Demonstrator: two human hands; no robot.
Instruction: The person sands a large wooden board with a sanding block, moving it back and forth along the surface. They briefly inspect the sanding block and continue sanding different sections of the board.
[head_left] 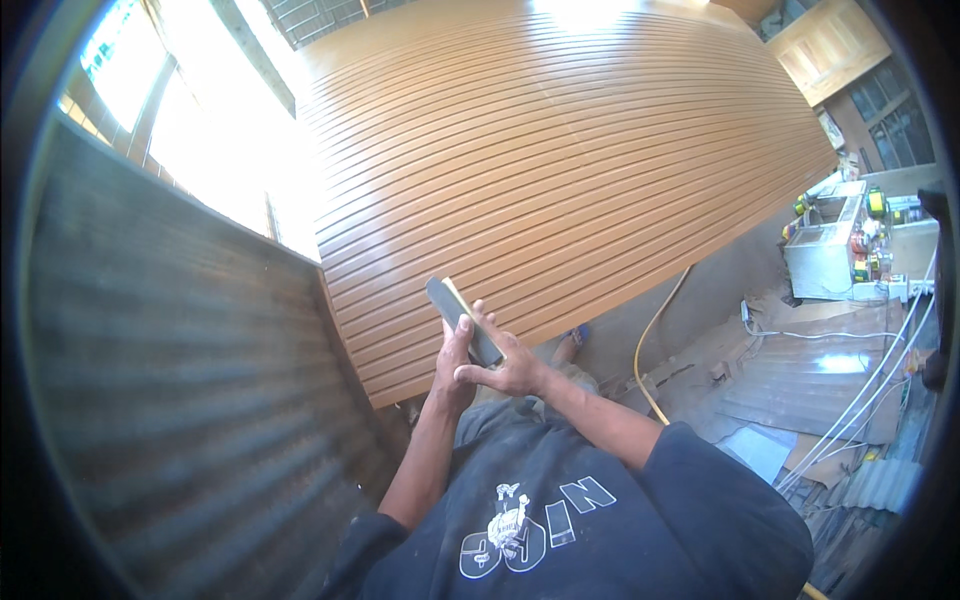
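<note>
A folded piece of sandpaper (450, 303), dark grey on its face and pale along one edge, is held in front of my body between both hands. My left hand (453, 360) grips it from the left, with the thumb lying on the grey face. On the other side my right hand (515, 368) presses against it, thumb toward the lower end and fingers along the pale edge. Just beyond the hands lies a large orange-brown panel (560, 170) with many parallel grooves; neither hand appears to touch it.
A corrugated metal sheet (190, 370) stands close on my left. A yellow hose (645, 350) runs along the floor to the right of the panel. Farther right are a pale cabinet (822, 265) with tools, white cables (862, 400) and scrap sheets (800, 385).
</note>
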